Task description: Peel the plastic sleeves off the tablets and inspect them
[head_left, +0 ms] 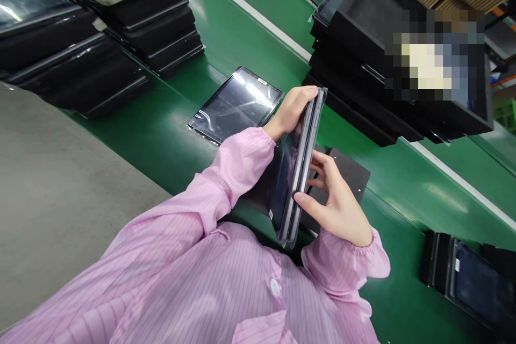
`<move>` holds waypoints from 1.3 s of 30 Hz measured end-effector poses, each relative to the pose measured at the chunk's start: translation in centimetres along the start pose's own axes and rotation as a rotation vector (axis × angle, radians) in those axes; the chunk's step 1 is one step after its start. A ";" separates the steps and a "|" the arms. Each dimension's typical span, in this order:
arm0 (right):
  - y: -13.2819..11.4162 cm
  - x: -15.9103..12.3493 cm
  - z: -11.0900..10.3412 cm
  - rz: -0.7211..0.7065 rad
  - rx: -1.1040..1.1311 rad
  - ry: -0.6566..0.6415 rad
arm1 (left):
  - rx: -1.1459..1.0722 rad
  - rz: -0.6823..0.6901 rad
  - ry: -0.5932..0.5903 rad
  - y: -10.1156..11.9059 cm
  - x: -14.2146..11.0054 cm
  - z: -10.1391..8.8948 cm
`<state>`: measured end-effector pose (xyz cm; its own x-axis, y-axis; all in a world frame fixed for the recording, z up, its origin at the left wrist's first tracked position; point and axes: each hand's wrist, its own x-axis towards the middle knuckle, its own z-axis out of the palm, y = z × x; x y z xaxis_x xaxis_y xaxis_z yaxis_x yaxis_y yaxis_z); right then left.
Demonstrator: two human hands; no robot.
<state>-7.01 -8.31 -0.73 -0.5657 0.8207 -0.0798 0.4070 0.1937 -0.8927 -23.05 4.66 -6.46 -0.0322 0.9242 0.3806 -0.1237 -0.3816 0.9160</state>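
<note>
Two thin tablets (296,183) stand on edge, pressed face to back, in front of my chest. Near their far end my left hand (293,107) is closed around them, its fingers over the top. My right hand (336,201) grips them from the right, thumb on the near side edge and the other fingers spread along the back. A clear film seems to stick out at their corners. Another tablet (237,105) with a glossy dark screen and a small white label lies flat on the green table, beyond my left sleeve. Behind the held pair sits a dark flat panel (350,174), partly hidden.
Tall stacks of black trays (161,16) rise at the upper left. More black trays (358,91) are piled at the upper right, with a blurred patch over one. At the lower right stand further tablets (479,279). The green table (403,263) ends at the left above grey floor (72,199).
</note>
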 end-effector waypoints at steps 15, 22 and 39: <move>0.7 0.0 -0.1 0.001 0.073 -0.025 | 0.051 0.011 -0.007 -0.6 0.1 -0.1; 0.6 0.1 -0.1 0.000 0.075 -0.035 | 0.071 -0.025 0.004 -0.2 0.0 0.0; 0.6 -0.2 -0.7 -0.025 0.058 -0.086 | 0.022 -0.005 -0.018 0.5 -0.1 0.1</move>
<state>-6.15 -8.04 -0.93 -0.6359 0.7662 -0.0929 0.3510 0.1799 -0.9189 -23.00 4.39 -6.06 -0.0133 0.9257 0.3781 -0.1017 -0.3774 0.9204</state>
